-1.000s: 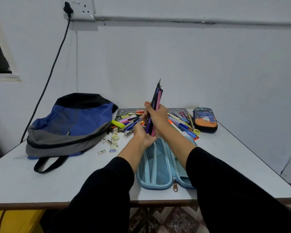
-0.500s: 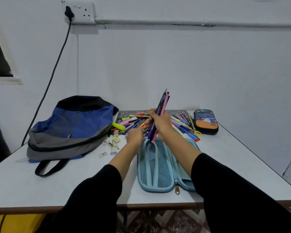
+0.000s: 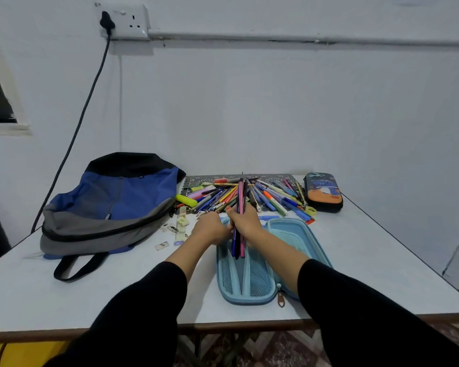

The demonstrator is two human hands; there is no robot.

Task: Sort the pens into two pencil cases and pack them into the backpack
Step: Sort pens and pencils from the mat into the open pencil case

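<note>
No writing can be read anywhere (the small tag [image 3: 107, 216] on the backpack [image 3: 133, 197] is too blurred).

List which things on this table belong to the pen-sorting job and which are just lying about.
Part of the job: bundle of pens in the right hand; open blue pencil case; loose pen pile; dark pencil case; backpack.
Lying about: patterned mat; small scraps beside the backpack; wall socket and its plugged cable.
</note>
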